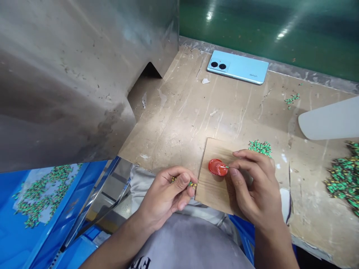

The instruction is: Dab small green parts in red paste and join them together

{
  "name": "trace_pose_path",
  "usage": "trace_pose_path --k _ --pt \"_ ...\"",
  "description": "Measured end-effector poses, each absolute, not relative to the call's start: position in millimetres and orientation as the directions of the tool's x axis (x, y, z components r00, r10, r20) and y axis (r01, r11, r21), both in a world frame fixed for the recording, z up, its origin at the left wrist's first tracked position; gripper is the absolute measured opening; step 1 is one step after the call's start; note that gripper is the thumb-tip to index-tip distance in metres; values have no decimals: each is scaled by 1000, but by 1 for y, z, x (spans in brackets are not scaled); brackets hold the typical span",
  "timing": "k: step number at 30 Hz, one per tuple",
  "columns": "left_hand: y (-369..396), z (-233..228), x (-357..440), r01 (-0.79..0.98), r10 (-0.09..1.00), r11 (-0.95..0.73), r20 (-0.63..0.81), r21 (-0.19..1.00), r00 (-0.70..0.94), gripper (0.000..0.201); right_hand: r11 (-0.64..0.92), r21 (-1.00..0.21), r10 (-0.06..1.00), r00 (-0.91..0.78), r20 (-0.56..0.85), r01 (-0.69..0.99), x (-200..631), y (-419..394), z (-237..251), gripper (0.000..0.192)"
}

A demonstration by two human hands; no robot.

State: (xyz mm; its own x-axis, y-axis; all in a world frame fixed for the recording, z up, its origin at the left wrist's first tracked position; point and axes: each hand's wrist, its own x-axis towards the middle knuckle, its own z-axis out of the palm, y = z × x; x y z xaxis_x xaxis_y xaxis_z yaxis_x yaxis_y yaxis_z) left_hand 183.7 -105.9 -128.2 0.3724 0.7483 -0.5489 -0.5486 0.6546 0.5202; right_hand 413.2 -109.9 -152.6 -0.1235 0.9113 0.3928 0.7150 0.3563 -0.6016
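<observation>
Your left hand (168,190) is curled shut on a small bunch of green-and-yellow pieces (190,183) — only their tips poke out past your thumb and forefinger, so you cannot count them or tell their shape. It hovers at the near edge of the table (179,123), just beside the cardboard sheet (213,186).

Your right hand (252,186) is pinched closed on one thin green piece (226,167); its tip touches the red blob (217,167) on the cardboard. Most of that piece is hidden behind your fingers, and whether the red thing is a cap holding paint or only a puddle is hard to make out.

Just beyond your right knuckles lies a small heap of green pieces (260,147), partly covered by the hand. A bigger heap (343,177) sits at the right and is cut off by the frame. A white curved object (328,120) also runs out of view there — you cannot tell what it is.

A light blue phone (238,67) lies face down at the far edge. At your lower left, a blue bin (17,239) holds more green pieces under a metal chute (70,74).
</observation>
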Motion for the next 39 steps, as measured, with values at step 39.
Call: trace_pose_path --k 39 --pt "-111 -122 191 -492 772 621 -585 610 248 25 319 -438 896 -117 429 840 436 -132 -160 11"
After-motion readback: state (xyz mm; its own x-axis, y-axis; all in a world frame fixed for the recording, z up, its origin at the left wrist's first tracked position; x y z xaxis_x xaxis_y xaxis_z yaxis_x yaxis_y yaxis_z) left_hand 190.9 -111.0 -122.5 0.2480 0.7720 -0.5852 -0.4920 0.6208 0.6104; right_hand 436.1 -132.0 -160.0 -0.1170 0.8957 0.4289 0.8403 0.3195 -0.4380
